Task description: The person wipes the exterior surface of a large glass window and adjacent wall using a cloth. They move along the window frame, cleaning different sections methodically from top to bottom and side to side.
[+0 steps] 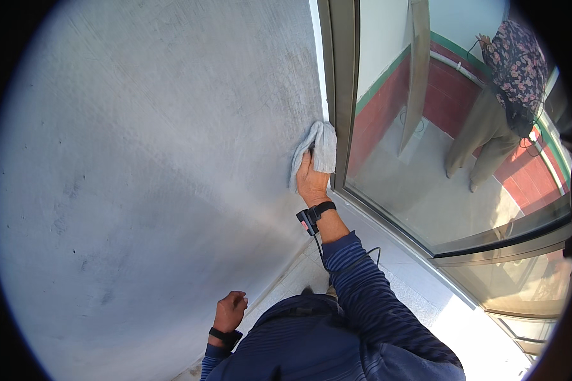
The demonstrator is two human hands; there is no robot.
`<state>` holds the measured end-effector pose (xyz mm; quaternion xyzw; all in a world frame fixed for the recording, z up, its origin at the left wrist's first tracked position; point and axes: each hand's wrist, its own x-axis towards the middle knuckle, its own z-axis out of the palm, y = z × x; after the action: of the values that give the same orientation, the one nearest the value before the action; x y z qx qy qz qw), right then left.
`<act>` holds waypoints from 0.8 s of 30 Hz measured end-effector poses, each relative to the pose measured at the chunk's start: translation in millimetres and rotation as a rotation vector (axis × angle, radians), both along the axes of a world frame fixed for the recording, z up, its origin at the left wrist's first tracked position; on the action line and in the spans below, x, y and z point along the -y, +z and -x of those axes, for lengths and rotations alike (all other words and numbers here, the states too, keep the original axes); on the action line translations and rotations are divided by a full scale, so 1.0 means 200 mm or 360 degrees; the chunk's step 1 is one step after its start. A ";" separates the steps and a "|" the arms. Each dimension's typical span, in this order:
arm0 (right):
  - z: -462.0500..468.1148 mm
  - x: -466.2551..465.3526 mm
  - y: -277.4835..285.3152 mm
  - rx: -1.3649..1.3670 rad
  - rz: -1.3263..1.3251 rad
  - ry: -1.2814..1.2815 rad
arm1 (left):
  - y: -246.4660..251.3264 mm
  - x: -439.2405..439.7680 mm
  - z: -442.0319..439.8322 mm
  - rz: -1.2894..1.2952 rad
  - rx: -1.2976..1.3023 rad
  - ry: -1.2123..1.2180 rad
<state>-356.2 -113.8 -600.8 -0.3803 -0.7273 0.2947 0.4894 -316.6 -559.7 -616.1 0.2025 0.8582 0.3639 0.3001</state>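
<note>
My right hand grips a folded light grey cloth with the thumb along its left side. The cloth lies against the right edge of a grey plastered wall, where a white strip meets the brown metal frame of a window. Part of the fingers is hidden behind the cloth. Low in the view, my left hand is beside my body, close to the wall, its fingers curled with nothing visible in them. Whether it touches the wall cannot be told.
To the right, a large glass pane shows a person in a floral top, through it or reflected. Pale floor tiles run below between wall and window. From the strapped device on my right wrist hangs a black cable.
</note>
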 end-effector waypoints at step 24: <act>-0.47 -0.54 2.12 0.0470 -0.2142 -0.0442 | -0.33 -0.59 -0.12 -0.0593 -0.0393 -0.0351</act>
<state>-261.8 -6.1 -176.5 -0.1201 -0.7553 -0.3395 0.5476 -291.8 -441.1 -682.5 0.3897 0.7791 0.4535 0.1881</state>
